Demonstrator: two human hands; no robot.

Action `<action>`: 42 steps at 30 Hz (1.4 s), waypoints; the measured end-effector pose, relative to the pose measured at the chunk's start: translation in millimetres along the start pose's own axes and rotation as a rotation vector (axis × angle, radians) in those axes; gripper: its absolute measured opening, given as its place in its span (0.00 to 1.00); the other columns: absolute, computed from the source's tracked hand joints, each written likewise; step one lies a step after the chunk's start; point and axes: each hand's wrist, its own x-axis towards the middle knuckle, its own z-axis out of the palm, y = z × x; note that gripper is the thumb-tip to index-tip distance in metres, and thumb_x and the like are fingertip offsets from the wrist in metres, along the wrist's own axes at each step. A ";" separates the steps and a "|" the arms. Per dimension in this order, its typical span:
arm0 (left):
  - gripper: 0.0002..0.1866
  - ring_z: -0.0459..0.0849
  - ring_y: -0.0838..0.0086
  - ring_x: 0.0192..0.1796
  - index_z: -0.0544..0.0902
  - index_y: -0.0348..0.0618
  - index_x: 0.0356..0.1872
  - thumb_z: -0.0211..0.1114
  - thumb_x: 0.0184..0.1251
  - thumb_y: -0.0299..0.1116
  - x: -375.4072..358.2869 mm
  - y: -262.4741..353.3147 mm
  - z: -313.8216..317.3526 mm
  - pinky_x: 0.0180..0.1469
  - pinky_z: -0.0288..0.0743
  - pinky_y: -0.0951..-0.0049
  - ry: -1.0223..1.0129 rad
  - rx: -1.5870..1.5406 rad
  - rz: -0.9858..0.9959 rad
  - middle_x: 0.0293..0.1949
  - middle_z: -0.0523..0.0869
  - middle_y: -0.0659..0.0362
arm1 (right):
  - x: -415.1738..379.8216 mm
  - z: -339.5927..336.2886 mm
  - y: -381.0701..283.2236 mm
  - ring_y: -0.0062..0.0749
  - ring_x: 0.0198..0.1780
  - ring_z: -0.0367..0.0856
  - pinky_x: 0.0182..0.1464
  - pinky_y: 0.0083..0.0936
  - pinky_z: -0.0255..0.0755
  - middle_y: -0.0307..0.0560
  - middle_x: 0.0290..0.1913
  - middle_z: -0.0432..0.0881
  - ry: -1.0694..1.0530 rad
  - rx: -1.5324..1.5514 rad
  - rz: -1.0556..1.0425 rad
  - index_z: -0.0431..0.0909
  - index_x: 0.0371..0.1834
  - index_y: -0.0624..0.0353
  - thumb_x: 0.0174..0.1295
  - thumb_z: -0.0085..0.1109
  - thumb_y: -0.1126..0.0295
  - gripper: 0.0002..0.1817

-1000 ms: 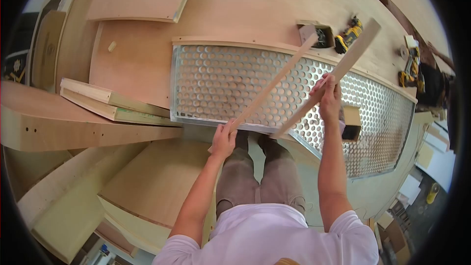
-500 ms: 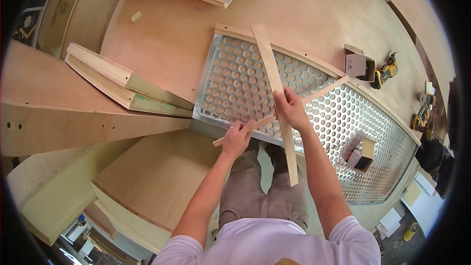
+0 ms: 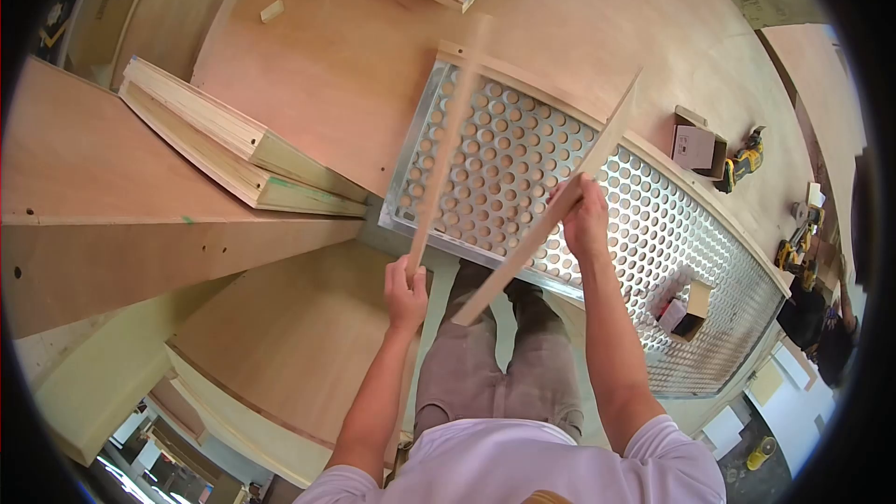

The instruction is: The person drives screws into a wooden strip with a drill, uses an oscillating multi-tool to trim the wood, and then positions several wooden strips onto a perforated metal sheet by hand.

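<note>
My left hand (image 3: 406,294) is closed round the lower end of a thin wooden strip (image 3: 441,163), whose far part is smeared by motion. The strip slants up over the left end of a perforated metal panel (image 3: 509,145). My right hand (image 3: 585,224) grips a second, wider wooden strip (image 3: 523,252) near its middle. This one runs diagonally from above my thigh to beyond the panel's far edge. Both strips are held above the panel, apart from each other.
A small open cardboard box (image 3: 693,310) sits on the panel. Beyond the panel are another box (image 3: 695,147) and a yellow power tool (image 3: 744,163). Stacked wooden boards (image 3: 215,131) lie at left. A small wood block (image 3: 272,11) rests on the plywood surface (image 3: 364,56). Someone in dark clothing is at far right.
The two strips were crossed; now they are apart. My left hand has moved left and down, swinging its strip steeper. The right-hand strip has turned to lean the other way.
</note>
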 end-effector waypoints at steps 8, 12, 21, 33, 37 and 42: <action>0.17 0.79 0.56 0.47 0.76 0.33 0.58 0.64 0.73 0.30 31.2 -12.7 -33.5 0.48 0.75 0.60 0.188 -0.029 -0.029 0.48 0.78 0.48 | -15.5 98.1 85.2 0.31 0.44 0.87 0.46 0.30 0.84 0.44 0.46 0.86 -0.309 -0.053 0.287 0.74 0.58 0.59 0.77 0.57 0.62 0.15; 0.16 0.79 0.57 0.47 0.76 0.34 0.57 0.64 0.73 0.30 34.4 -12.1 -40.7 0.48 0.75 0.61 0.219 0.005 0.087 0.49 0.78 0.48 | 1.5 143.1 107.9 0.29 0.40 0.86 0.47 0.30 0.83 0.44 0.42 0.85 -0.351 -0.171 0.316 0.77 0.54 0.62 0.75 0.60 0.60 0.16; 0.20 0.80 0.48 0.55 0.73 0.36 0.61 0.64 0.72 0.29 31.3 -48.3 -34.2 0.57 0.76 0.54 0.135 0.113 0.061 0.56 0.80 0.45 | 36.6 167.8 123.9 0.28 0.35 0.87 0.35 0.25 0.83 0.48 0.38 0.88 -0.442 -0.454 0.335 0.79 0.43 0.65 0.71 0.64 0.66 0.11; 0.19 0.82 0.50 0.55 0.73 0.35 0.61 0.62 0.73 0.28 29.6 -57.3 -32.1 0.58 0.76 0.58 0.062 0.031 -0.079 0.58 0.80 0.43 | 41.9 188.4 112.7 0.31 0.29 0.88 0.30 0.25 0.83 0.49 0.32 0.87 -0.391 -0.560 0.335 0.78 0.38 0.66 0.71 0.63 0.65 0.12; 0.20 0.78 0.46 0.60 0.73 0.35 0.61 0.64 0.71 0.26 35.0 -61.6 -37.9 0.61 0.74 0.53 0.049 0.097 0.029 0.60 0.79 0.43 | 44.6 191.7 115.2 0.31 0.29 0.88 0.30 0.25 0.83 0.49 0.31 0.87 -0.379 -0.552 0.341 0.78 0.38 0.66 0.71 0.62 0.64 0.13; 0.20 0.77 0.47 0.61 0.76 0.35 0.60 0.66 0.68 0.26 33.3 -45.2 -36.2 0.64 0.71 0.51 0.169 0.277 0.197 0.61 0.78 0.44 | 43.3 191.0 112.5 0.30 0.27 0.86 0.26 0.25 0.80 0.49 0.30 0.86 -0.342 -0.599 0.290 0.78 0.37 0.66 0.72 0.59 0.63 0.14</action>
